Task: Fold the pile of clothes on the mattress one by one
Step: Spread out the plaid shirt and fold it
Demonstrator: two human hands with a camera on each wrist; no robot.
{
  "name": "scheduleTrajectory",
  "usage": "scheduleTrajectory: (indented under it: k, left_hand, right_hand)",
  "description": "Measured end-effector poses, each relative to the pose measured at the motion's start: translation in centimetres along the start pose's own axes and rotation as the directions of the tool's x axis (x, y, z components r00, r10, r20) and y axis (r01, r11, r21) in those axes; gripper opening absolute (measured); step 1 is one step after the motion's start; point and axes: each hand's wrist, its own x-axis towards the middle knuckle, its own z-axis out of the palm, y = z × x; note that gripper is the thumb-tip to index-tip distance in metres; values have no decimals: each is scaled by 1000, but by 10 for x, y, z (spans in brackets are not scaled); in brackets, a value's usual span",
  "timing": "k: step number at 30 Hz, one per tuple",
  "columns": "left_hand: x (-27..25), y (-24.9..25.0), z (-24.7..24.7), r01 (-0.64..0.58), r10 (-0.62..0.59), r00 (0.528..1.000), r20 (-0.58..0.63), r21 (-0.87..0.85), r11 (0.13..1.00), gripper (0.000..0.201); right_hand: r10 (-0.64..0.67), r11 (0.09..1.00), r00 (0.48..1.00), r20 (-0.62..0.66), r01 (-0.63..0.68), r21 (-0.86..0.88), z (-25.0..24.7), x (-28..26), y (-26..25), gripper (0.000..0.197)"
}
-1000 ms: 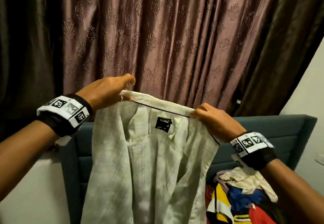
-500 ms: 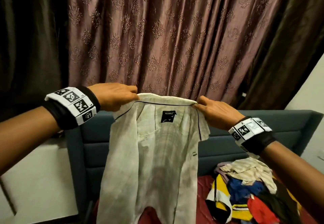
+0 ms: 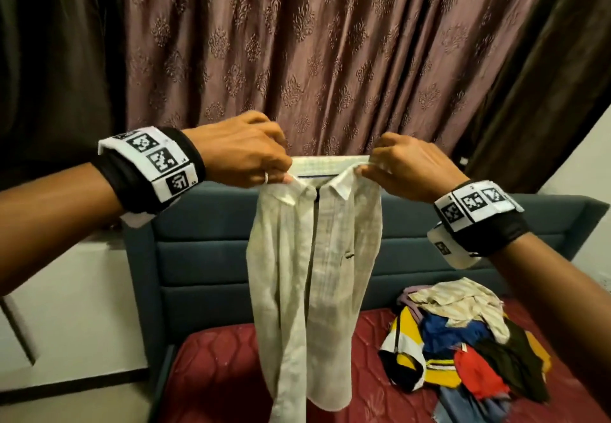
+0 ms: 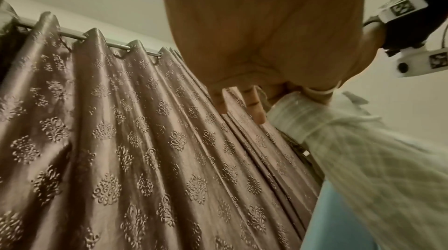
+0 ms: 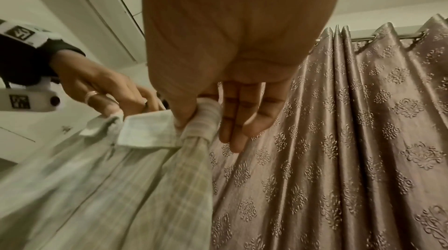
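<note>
A pale checked shirt (image 3: 310, 267) hangs in the air over the red mattress (image 3: 218, 373), front placket facing me, collar at the top. My left hand (image 3: 251, 154) pinches the left end of the collar, and my right hand (image 3: 400, 164) pinches the right end. The right wrist view shows thumb and forefinger nipping the shirt (image 5: 155, 168) while the other fingers (image 5: 240, 118) stay straight. In the left wrist view the shirt (image 4: 378, 168) drops away from the left hand's thumb. A pile of mixed coloured clothes (image 3: 463, 340) lies on the mattress at the right.
A padded blue headboard (image 3: 205, 257) stands behind the mattress. A patterned mauve curtain (image 3: 330, 58) hangs behind it, with darker drapes on both sides. A white wall (image 3: 66, 307) lies to the left.
Both hands have drawn closer together. The shirt, open earlier with its inner label showing, now hangs narrower with its fronts closed over the label. More mattress is in view.
</note>
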Motion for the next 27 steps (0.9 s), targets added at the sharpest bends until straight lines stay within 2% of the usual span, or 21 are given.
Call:
scheduleTrajectory:
  k: [2, 4, 8, 10, 12, 14, 16, 17, 18, 20, 21, 22, 24, 25, 27]
  left_hand:
    - [6, 0, -5, 56, -55, 998, 14, -94, 994, 39]
    - [7, 2, -7, 101, -99, 995, 23, -264, 959, 43]
    - [-1, 22, -13, 248, -291, 957, -1, -520, 818, 38]
    - [-7, 30, -32, 288, -377, 926, -13, -621, 729, 33]
    - [-14, 36, -58, 297, -421, 907, -23, -672, 678, 30]
    - [-12, 31, -75, 329, -480, 877, -3, -725, 605, 27]
    - [-3, 22, -81, 436, -555, 827, 91, -726, 532, 23]
    - [0, 18, -82, 485, -598, 785, 160, -759, 434, 21]
    - [7, 7, -72, 485, -611, 774, 166, -777, 403, 22]
    - [21, -5, -39, 520, -604, 778, 173, -717, 465, 27]
    - [26, -7, -15, 566, -582, 776, 243, -676, 472, 28]
    - [31, -7, 16, 619, -550, 761, 345, -641, 455, 28]
    - [41, 3, 100, 714, -484, 700, 525, -525, 463, 25]
    - [44, 15, 149, 755, -470, 654, 593, -476, 451, 25]
    - [48, 48, 226, 809, -496, 584, 643, -410, 422, 37]
  right_hand:
    - [1, 1000, 1000, -19, 0, 28, -4, 2, -4, 48]
    - [26, 998, 1000, -17, -25, 55, -9, 1, -7, 48]
    - [99, 971, 994, 39, -106, 217, -31, -15, -17, 53]
    - [161, 934, 986, 40, -165, 318, -56, -30, -24, 48]
    - [206, 886, 978, 30, -200, 419, -83, -42, -30, 41]
    - [265, 792, 962, 67, -257, 554, -99, -41, -22, 39]
    - [364, 630, 916, 171, -377, 679, -103, -30, -15, 47]
    - [389, 614, 901, 193, -410, 675, -99, -20, -11, 50]
    - [379, 649, 906, 188, -406, 643, -90, -6, -5, 49]
    - [350, 714, 913, 208, -404, 571, -56, 21, 1, 46]
    - [344, 721, 894, 286, -447, 530, -33, 33, -1, 46]
    - [330, 709, 857, 396, -502, 495, -1, 43, -2, 46]
    - [305, 656, 743, 596, -618, 434, 86, 51, -5, 44]
    - [305, 627, 684, 663, -668, 401, 139, 48, -11, 41]
    - [347, 609, 639, 686, -711, 353, 232, 32, -29, 32]
